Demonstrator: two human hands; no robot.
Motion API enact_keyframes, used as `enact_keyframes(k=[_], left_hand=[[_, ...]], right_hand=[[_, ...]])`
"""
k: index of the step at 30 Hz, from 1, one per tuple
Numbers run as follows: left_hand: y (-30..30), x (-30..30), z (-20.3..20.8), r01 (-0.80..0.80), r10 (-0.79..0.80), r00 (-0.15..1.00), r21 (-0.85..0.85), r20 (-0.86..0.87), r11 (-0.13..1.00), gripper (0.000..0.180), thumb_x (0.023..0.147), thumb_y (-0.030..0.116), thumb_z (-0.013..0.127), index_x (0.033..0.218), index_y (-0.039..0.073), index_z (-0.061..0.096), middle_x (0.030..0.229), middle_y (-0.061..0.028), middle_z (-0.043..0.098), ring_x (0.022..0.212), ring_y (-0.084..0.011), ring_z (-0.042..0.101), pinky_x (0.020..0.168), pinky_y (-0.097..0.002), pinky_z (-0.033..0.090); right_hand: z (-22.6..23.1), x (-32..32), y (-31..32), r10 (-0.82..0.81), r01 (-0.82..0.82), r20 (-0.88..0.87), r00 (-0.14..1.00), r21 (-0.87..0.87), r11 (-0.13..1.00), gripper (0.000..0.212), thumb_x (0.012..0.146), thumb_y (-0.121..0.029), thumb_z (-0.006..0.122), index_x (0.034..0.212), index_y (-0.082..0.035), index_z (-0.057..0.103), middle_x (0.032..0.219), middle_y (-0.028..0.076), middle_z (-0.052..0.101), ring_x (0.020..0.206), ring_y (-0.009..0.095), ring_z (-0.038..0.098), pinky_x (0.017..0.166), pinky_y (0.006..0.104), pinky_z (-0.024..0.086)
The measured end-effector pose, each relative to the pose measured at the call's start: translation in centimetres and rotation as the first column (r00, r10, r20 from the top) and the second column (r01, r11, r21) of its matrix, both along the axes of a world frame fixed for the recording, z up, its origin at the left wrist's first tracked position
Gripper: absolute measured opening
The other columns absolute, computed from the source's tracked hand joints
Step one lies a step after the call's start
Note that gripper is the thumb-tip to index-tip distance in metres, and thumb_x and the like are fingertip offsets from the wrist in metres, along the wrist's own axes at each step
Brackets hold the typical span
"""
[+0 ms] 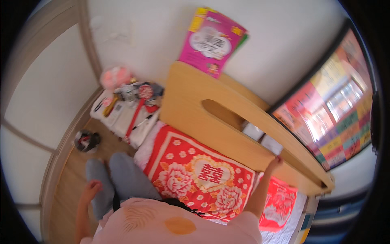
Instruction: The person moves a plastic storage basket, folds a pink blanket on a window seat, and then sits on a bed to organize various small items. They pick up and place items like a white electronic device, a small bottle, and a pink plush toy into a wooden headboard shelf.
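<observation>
My right hand [275,163] reaches out to the right, up against the wooden headboard [185,91]. It is just below a white flat item [271,144] lying in the headboard's long recess, beside another pale flat piece [252,131]. Blur hides its fingers, so I cannot tell if they grip anything. Beside my left thigh hangs my left hand [92,190], its fingers loosely bent and a little apart with nothing visible in them. A red towel-like cover [195,148] with pink flowers lies on the bed between my arms.
Magazines or books [211,40] with a pink cover lean on the wall atop the headboard. Left of the bed, a white bedside table [118,118] holds assorted small items. A small bin [86,141] stands on the floor. A large framed glossy panel [329,99] is at right.
</observation>
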State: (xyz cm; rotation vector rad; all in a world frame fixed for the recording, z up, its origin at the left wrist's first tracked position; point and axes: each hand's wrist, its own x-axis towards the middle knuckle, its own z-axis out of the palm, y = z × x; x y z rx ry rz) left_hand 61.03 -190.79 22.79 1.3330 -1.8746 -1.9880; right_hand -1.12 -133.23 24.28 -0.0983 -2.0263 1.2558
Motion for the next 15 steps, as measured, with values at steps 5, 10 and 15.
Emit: enact_keyframes(k=[5,10,15], left_hand=[[-1.5,2.4,-2.4,-0.002,0.023,0.998,-0.309,0.065,0.951,0.015,0.083,0.012,0.051,0.094,0.002,0.053,0.079,-0.0044,0.061,0.070,-0.0106,0.055,0.065,-0.0238,0.045],[-2.2,-1.7,-0.6,0.022,0.016,0.993,-0.316,0.119,0.949,0.012,0.083,0.011,0.049,0.087,0.002,0.056,0.077,-0.0071,0.062,0.068,-0.0125,0.057,0.064,-0.0255,0.045],[-3.8,-4.0,-1.4,0.074,-0.059,0.997,-0.433,0.049,0.898,0.012,0.082,0.008,0.048,0.088,0.002,0.057,0.079,-0.0099,0.062,0.073,-0.0177,0.059,0.065,-0.0272,0.045]], right_hand=[[-1.0,10.4,-15.1,0.646,-0.664,0.439,0.625,-0.135,0.735,0.010,0.080,-0.001,0.045,0.079,-0.002,0.054,0.069,0.005,0.053,0.065,0.014,0.052,0.058,0.0248,0.044],[2.0,21.9,-34.1,0.688,-0.990,0.726,0.011,-0.090,0.111,0.012,0.080,-0.010,0.054,0.088,-0.001,0.057,0.069,0.008,0.057,0.064,0.013,0.055,0.057,0.0254,0.044],[0.2,22.6,-51.2,0.834,-0.997,0.552,-0.009,-0.065,0.032,0.024,0.075,-0.012,0.060,0.095,-0.001,0.053,0.076,0.009,0.059,0.067,0.016,0.057,0.061,0.0274,0.046]])
